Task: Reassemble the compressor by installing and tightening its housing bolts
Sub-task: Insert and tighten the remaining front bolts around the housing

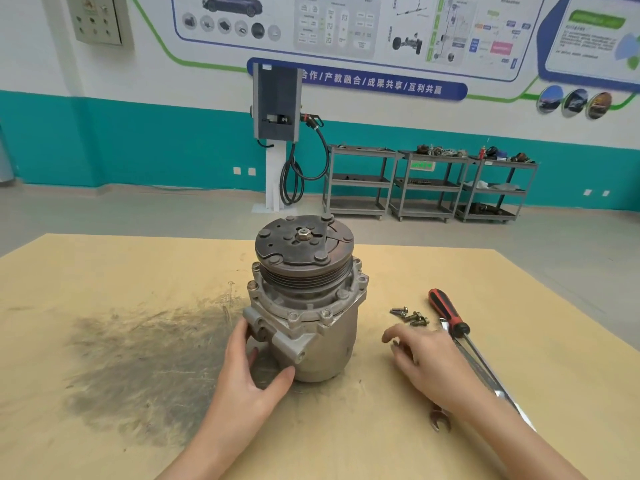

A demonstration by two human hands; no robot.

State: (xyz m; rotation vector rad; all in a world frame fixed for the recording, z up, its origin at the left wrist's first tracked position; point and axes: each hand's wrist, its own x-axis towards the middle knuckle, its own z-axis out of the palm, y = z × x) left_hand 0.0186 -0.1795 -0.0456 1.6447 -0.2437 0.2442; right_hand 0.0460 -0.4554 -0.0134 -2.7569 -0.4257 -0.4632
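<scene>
I see the compressor (304,299) standing pulley-up mid-surface (104,271), my left hand (249,372) curled round its lower housing to steady it. My right hand (422,358) hovers loose-fingered, holding nothing, near the loose bolts (410,316) — still fetching (most flange holes look empty). Next: pinch one bolt and start it square in a hole

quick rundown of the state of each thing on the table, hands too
compressor: upright on the table, pulley end up, some flange bolt holes unfilled
loose bolts: lying in a small cluster right of the compressor, not installed
screwdriver: lying flat, untouched
wrench: lying flat, partly under the right forearm
left hand: holds the compressor's lower side, thumb on the body
right hand: holds nothing, fingers relaxed, near the bolts
</scene>
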